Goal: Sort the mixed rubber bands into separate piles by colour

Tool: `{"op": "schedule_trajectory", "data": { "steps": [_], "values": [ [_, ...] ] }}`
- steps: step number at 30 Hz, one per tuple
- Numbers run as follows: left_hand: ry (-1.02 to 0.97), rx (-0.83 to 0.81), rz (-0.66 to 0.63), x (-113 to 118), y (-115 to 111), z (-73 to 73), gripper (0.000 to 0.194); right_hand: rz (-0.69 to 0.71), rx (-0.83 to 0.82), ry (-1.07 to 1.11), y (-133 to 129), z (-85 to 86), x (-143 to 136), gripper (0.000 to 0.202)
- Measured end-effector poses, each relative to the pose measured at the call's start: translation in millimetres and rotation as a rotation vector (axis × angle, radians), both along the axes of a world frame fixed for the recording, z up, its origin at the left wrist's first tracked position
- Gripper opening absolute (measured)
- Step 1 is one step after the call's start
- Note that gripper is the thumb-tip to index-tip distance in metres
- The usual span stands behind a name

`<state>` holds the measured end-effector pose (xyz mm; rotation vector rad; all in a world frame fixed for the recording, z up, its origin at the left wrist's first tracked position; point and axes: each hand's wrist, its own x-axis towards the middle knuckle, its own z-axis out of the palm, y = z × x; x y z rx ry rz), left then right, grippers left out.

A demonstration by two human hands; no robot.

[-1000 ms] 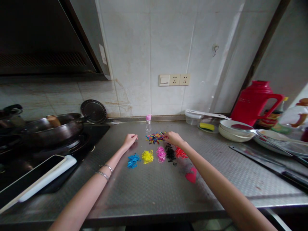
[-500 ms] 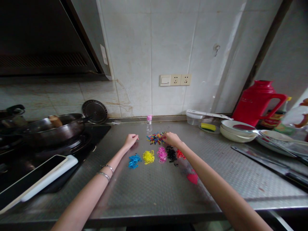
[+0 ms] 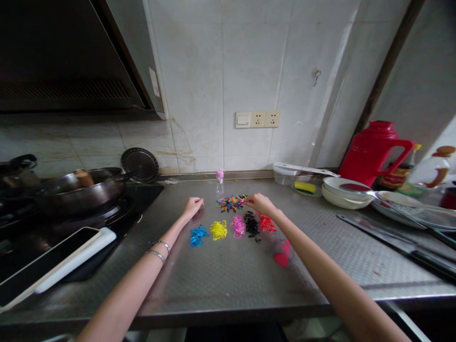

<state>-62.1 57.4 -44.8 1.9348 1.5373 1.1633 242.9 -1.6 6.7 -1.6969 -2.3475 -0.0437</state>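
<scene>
A mixed pile of small coloured rubber bands (image 3: 231, 203) lies on the metal counter in front of me. My right hand (image 3: 260, 203) is at the pile's right edge, fingertips pinched together; whatever is between them is too small to make out. Left of the pile, my left hand (image 3: 194, 206) rests with curled fingers, their inside hidden. Nearer me, single-colour heaps form a row: blue bands (image 3: 198, 235), yellow bands (image 3: 218, 230), pink bands (image 3: 238, 226), black bands (image 3: 251, 224) and red bands (image 3: 266, 223). A small clear bottle with a pink cap (image 3: 220, 181) stands behind the pile.
A clear bag with a pink-red patch (image 3: 282, 254) lies by my right forearm. On the right are a knife (image 3: 377, 237), stacked bowls (image 3: 345, 195), a yellow sponge (image 3: 304, 187) and a red thermos (image 3: 374, 154). On the left are a pan (image 3: 85, 190) and a phone (image 3: 50, 259).
My right hand has shifted slightly right, away from the pile's middle, and more of the red heap shows. My left hand stays in place. The view has shifted a little.
</scene>
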Motion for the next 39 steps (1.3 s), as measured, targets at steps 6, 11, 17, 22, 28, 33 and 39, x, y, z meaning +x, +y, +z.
{"op": "schedule_trajectory", "data": {
  "steps": [6,11,17,22,28,33,39],
  "values": [
    [0.015,0.003,-0.003,1.1,-2.7,1.6,0.032,-0.014,0.028,0.107,-16.8,-6.5,42.4,0.025],
    [0.056,-0.021,0.018,4.0,-6.5,4.1,0.031,0.000,-0.020,0.198,-20.6,-19.9,72.6,0.023],
    [0.088,-0.025,0.022,4.1,-5.7,3.9,0.033,-0.012,0.026,0.348,-18.8,-35.2,88.6,0.027],
    [0.128,0.025,0.007,6.1,-2.3,2.8,0.029,-0.095,0.110,0.393,-20.6,-39.3,91.6,0.028],
    [0.421,0.053,-0.041,20.8,-8.0,10.4,0.028,-0.112,0.131,0.377,-22.9,-39.1,91.4,0.029],
    [0.464,0.055,-0.162,31.4,-10.4,15.8,0.033,-0.131,0.116,0.348,-23.8,-38.7,89.3,0.029],
    [0.429,0.096,-0.256,38.8,-13.0,19.0,0.025,-0.141,0.098,0.319,-26.1,-37.2,87.0,0.028]
  ]
}}
